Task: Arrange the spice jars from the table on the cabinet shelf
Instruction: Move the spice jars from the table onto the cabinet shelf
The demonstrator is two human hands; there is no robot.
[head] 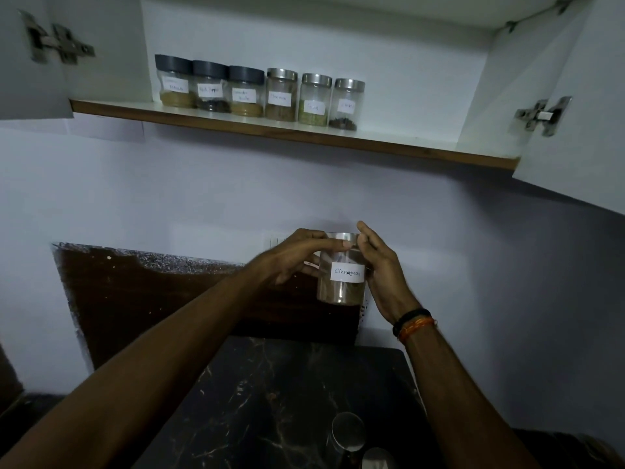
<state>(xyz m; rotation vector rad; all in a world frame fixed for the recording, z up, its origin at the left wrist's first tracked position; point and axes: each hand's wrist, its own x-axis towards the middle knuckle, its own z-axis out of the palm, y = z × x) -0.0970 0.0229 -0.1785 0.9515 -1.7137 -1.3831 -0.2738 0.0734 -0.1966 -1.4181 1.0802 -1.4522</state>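
Six spice jars (258, 93) are lined up in a row on the cabinet shelf (406, 143). Lower down, a cinnamon jar (341, 269) is held up in the air above the dark bench (270, 401), its lid pinched by the left hand (297, 255) and its side gripped by the right hand (382, 275).

Home kitchen: labelled spice jars (258, 92) on cabinet shelf (291, 133)
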